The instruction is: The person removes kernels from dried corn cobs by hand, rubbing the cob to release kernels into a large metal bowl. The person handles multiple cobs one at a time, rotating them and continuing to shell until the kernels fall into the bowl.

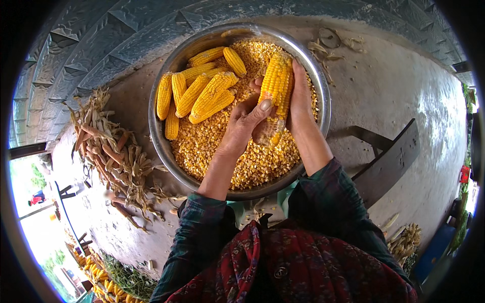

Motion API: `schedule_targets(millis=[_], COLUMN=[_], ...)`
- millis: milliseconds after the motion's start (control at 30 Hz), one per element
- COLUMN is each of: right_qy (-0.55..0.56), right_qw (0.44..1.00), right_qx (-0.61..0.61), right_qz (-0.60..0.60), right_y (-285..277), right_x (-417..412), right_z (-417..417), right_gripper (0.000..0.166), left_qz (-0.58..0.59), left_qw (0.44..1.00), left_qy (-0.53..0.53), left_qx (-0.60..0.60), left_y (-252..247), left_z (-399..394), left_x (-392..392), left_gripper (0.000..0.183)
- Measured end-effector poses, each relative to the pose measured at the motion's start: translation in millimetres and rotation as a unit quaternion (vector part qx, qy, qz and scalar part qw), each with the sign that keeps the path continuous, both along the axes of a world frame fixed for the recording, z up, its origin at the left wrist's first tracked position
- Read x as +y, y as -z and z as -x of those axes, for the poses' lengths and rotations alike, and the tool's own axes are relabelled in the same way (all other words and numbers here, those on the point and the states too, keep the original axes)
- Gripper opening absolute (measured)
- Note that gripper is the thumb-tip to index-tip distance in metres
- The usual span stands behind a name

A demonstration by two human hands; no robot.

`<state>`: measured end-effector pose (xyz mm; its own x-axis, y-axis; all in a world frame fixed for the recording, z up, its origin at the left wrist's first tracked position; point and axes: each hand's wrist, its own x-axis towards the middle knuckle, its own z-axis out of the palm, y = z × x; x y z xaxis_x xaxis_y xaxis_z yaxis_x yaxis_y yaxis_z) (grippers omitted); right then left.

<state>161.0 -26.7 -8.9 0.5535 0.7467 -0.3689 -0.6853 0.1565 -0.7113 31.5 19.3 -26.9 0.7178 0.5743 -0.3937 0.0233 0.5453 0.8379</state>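
Observation:
A large metal basin [154, 113] holds loose corn kernels [242, 163] and a cluster of whole yellow ears [204, 91] at its upper left. Over its right part, both hands grip a partly shelled ear of corn [278, 79]. My left hand [248, 113] lies along its left side, thumb pressed near the edge of the kernel rows. My right hand [301, 91] wraps its right side, most of its fingers hidden behind the ear. At the lower end of the held corn, bare cob shows with a few kernels; whether this is one cob or two cannot be told.
Dry husks and bare cobs [113, 151] lie heaped left of the basin. A dark wooden bench [390, 163] stands to the right. More husks [405, 240] lie lower right, and several corn ears [100, 278] are piled at lower left. A tiled wall [125, 41] runs behind.

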Motion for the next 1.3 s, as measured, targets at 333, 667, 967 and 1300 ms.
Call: schedule_targets(millis=[333,667,967,1300], right_qy=[-0.029,-0.040,-0.025,-0.029], right_qw=[0.998,0.996,0.999,0.997], right_qx=[-0.032,-0.081,-0.002,-0.061], right_qz=[-0.038,-0.027,-0.039,-0.036], right_y=[5,1,0,4], right_x=[-4,-7,-6,-6], right_z=[-1,2,3,2], right_gripper=[0.069,0.068,0.055,0.060], left_qz=[-0.326,-0.232,-0.271,-0.204], left_qw=[0.945,0.969,0.962,0.978], left_qy=[-0.035,-0.065,-0.042,0.009], left_qx=[0.022,-0.048,-0.004,-0.039], left_y=[-11,-18,-12,-20], left_z=[-15,-20,-10,-13], left_x=[-13,-7,-2,-6], left_gripper=[0.041,0.047,0.042,0.051])
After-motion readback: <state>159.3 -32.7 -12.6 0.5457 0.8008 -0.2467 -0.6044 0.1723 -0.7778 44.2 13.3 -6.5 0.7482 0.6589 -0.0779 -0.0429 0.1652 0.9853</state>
